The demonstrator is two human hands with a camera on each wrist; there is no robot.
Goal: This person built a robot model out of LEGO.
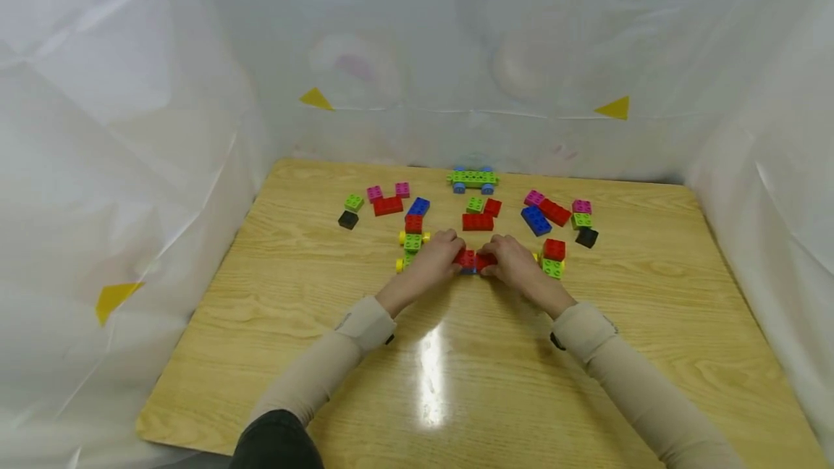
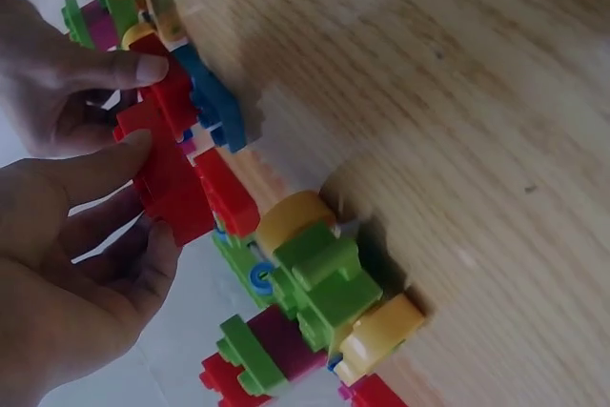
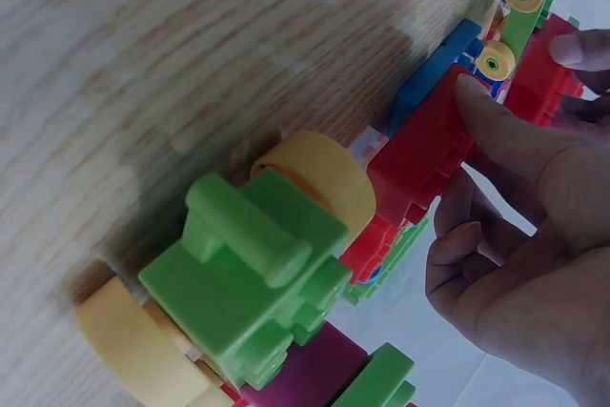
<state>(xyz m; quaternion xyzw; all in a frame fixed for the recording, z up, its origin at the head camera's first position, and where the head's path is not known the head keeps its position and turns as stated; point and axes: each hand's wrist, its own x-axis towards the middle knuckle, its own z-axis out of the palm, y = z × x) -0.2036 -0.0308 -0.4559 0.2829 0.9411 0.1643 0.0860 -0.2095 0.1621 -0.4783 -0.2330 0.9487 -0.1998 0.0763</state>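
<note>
one red brick (image 1: 466, 259) is pinched in the left hand (image 1: 435, 260), another red brick (image 1: 483, 262) in the right hand (image 1: 517, 265), over a blue brick (image 3: 427, 81). inner ends show between the hands; both long axes run roughly left to right.

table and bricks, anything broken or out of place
Nothing stands out as broken. Right of centre on the table, a blue brick and a red brick lie slanted to its far edge, though that seems ordinary.
</note>
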